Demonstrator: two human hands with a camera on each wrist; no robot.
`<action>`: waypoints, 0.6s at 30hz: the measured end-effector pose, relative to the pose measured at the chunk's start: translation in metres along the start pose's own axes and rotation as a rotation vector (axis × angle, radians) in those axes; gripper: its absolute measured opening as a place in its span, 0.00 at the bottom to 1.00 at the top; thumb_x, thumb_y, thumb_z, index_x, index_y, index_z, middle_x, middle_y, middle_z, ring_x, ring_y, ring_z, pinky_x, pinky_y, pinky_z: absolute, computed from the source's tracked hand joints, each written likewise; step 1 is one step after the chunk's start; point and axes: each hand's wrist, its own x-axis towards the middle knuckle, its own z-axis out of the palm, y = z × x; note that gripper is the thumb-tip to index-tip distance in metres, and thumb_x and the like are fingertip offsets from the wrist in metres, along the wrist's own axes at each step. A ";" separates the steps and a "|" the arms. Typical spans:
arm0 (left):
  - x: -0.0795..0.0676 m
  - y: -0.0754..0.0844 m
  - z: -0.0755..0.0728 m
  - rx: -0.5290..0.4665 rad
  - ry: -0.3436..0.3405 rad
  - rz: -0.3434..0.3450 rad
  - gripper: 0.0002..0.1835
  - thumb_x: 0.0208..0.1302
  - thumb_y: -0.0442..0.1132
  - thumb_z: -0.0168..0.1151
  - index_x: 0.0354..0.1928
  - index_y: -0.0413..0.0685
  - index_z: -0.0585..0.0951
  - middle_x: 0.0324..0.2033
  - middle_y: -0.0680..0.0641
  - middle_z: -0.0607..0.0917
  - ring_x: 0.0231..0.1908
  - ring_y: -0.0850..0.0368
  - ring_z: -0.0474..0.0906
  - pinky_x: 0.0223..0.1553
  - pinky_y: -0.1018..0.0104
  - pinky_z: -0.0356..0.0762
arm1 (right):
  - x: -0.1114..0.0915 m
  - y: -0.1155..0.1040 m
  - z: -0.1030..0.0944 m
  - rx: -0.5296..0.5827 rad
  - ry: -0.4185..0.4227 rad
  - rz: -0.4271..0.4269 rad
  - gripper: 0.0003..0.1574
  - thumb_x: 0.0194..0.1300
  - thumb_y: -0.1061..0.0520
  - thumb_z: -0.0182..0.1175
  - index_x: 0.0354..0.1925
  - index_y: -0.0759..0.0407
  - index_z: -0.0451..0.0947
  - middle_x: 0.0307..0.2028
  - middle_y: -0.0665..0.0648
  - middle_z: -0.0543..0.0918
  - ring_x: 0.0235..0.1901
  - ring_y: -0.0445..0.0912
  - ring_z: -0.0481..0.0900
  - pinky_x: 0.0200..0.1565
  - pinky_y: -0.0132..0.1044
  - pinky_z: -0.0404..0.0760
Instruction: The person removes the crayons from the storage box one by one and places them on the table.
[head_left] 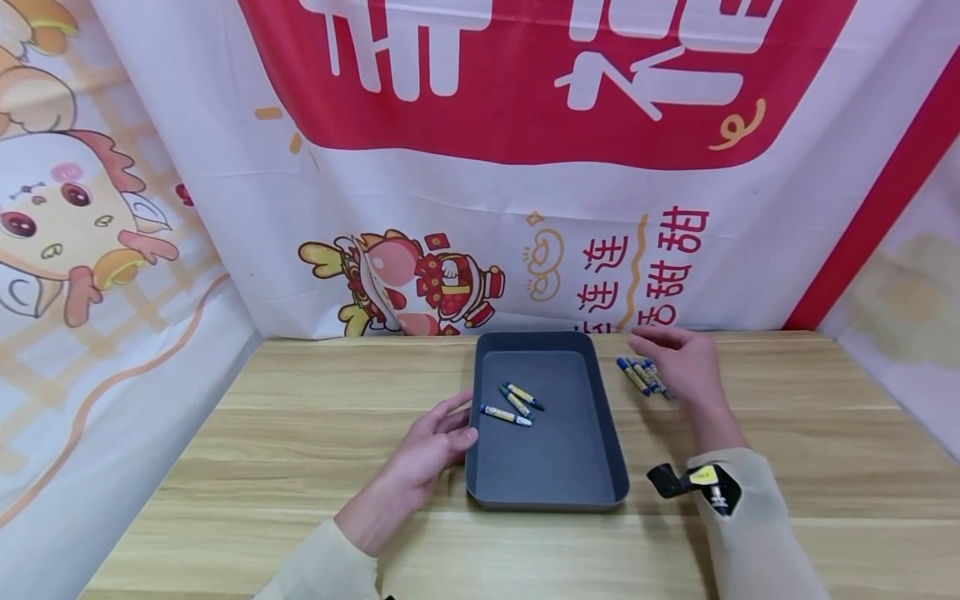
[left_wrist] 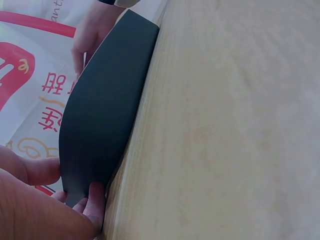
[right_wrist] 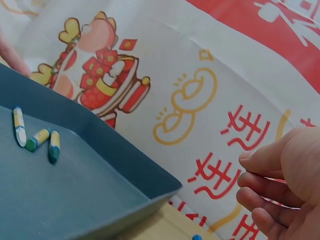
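A dark grey rectangular tray (head_left: 555, 467) lies on the wooden table. Inside it are three crayons: a white-tipped one (head_left: 506, 415), a green-tipped one (head_left: 517, 402) and a dark-tipped one (head_left: 525, 395). My left hand (head_left: 427, 446) touches the tray's left side, thumb at the rim and fingers against the outer wall. To the right of the tray lies a small group of crayons (head_left: 636, 377), partly hidden by my right hand (head_left: 686, 367). That hand hovers over them, its fingers loosely bent; in the right wrist view nothing shows between thumb and fingertips.
The wooden table (head_left: 337, 417) meets a white and red printed cloth (head_left: 450, 200) at its back edge. Another printed cloth (head_left: 67, 333) hangs on the left. A black wrist-camera mount (head_left: 667, 481) sticks out from the right sleeve, near the tray's front right corner.
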 end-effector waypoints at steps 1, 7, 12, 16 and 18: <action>0.000 0.000 0.000 0.000 0.001 -0.003 0.33 0.78 0.30 0.56 0.81 0.53 0.65 0.78 0.34 0.68 0.71 0.38 0.77 0.74 0.42 0.71 | -0.001 -0.001 0.002 0.001 -0.004 -0.004 0.30 0.72 0.40 0.68 0.66 0.51 0.83 0.62 0.58 0.85 0.56 0.45 0.80 0.54 0.34 0.75; 0.001 -0.002 -0.001 0.005 0.008 -0.022 0.33 0.78 0.30 0.56 0.81 0.56 0.66 0.79 0.36 0.69 0.71 0.39 0.76 0.75 0.42 0.70 | -0.005 -0.009 0.010 0.002 -0.036 -0.061 0.28 0.73 0.42 0.68 0.64 0.52 0.84 0.61 0.59 0.84 0.55 0.47 0.79 0.54 0.35 0.78; 0.000 -0.001 -0.001 0.003 0.008 -0.028 0.33 0.78 0.31 0.56 0.81 0.57 0.66 0.79 0.36 0.68 0.71 0.39 0.76 0.75 0.42 0.70 | -0.009 -0.017 0.019 -0.012 -0.065 -0.104 0.27 0.72 0.42 0.69 0.63 0.52 0.86 0.61 0.59 0.86 0.57 0.50 0.79 0.54 0.37 0.79; 0.000 0.000 -0.001 -0.002 0.007 -0.025 0.33 0.78 0.31 0.56 0.81 0.56 0.66 0.79 0.36 0.68 0.72 0.39 0.76 0.75 0.42 0.70 | -0.011 -0.025 0.029 -0.004 -0.094 -0.129 0.25 0.73 0.44 0.69 0.62 0.52 0.86 0.60 0.60 0.87 0.57 0.53 0.79 0.56 0.41 0.79; -0.001 0.000 0.000 -0.001 0.010 -0.017 0.33 0.78 0.30 0.56 0.81 0.55 0.66 0.79 0.36 0.69 0.71 0.39 0.77 0.74 0.43 0.71 | -0.012 -0.028 0.035 0.007 -0.113 -0.141 0.24 0.73 0.46 0.68 0.62 0.53 0.86 0.61 0.60 0.86 0.58 0.54 0.79 0.59 0.43 0.79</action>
